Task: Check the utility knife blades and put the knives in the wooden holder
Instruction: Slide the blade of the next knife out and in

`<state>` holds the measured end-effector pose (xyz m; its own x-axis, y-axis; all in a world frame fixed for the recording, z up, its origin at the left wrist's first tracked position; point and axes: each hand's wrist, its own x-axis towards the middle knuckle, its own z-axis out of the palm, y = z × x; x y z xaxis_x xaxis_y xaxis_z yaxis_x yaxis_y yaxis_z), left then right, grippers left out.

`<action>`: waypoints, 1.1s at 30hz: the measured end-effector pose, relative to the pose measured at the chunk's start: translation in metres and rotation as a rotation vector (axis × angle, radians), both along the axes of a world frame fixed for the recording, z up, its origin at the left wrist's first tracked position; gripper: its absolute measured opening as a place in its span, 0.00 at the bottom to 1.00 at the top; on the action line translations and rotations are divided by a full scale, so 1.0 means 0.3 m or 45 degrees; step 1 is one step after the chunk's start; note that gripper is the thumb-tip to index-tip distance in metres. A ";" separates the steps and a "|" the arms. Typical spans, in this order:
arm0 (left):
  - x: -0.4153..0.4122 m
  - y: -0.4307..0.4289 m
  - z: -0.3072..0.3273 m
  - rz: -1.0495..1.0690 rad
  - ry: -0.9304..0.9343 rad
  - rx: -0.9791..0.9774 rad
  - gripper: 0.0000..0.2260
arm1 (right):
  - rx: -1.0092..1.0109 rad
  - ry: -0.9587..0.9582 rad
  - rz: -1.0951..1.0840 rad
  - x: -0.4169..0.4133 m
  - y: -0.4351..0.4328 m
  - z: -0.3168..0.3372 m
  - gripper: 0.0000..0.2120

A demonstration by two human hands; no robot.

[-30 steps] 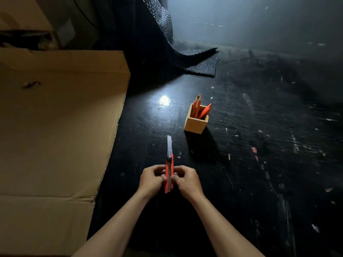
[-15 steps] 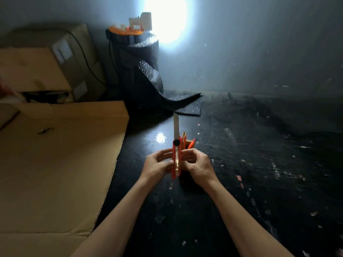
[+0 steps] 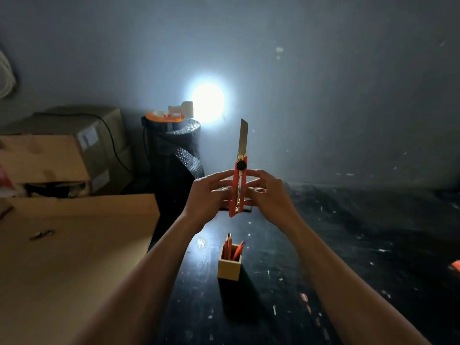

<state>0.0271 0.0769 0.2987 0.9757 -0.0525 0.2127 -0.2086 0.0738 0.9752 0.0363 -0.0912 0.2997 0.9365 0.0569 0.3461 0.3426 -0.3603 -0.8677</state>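
Utility knife (image 3: 238, 189), light and stiff, blade (image 3: 243, 136) exposed: left hand (image 3: 207, 195) and right hand (image 3: 270, 192) pinch its red handle, the safe hold.

I see both bare hands raised above the dark scuffed tabletop (image 3: 323, 282), my left hand (image 3: 207, 195) and right hand (image 3: 270, 192) pinching the red plastic utility knife (image 3: 238, 188) from either side. Its silver blade (image 3: 243, 136) is extended and points up, near a bright round light (image 3: 207, 102). Below stands a small square wooden holder (image 3: 229, 267) with orange-handled knives (image 3: 232, 249) inside; flat brown cardboard (image 3: 69, 257) lies at left
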 end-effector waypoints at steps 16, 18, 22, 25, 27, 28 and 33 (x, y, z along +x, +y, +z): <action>0.043 -0.039 0.148 -0.002 -0.027 -0.018 0.18 | -0.295 -0.410 -0.086 0.028 -0.012 0.209 0.10; 0.046 -0.039 0.156 -0.015 -0.040 -0.012 0.18 | -0.329 -0.418 -0.095 0.028 -0.020 0.211 0.08; 0.053 -0.028 0.177 -0.031 -0.028 -0.048 0.19 | -0.373 -0.341 -0.084 0.023 -0.026 0.192 0.07; 0.057 -0.016 0.183 -0.038 -0.011 -0.079 0.19 | -0.378 -0.280 -0.076 0.014 -0.018 0.163 0.08; 0.063 -0.009 0.182 -0.041 0.011 -0.103 0.19 | -0.352 -0.258 -0.072 0.008 -0.012 0.141 0.07; 0.065 -0.008 0.183 -0.041 0.023 -0.112 0.19 | -0.340 -0.251 -0.077 0.006 -0.009 0.131 0.07; 0.072 -0.005 0.191 -0.031 0.048 -0.088 0.19 | -0.319 -0.230 -0.097 0.002 -0.006 0.101 0.06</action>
<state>0.0486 0.0754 0.3558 0.9817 -0.0625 0.1798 -0.1692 0.1461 0.9747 0.0368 -0.0930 0.3300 0.8661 0.0934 0.4911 0.4468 -0.5855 -0.6765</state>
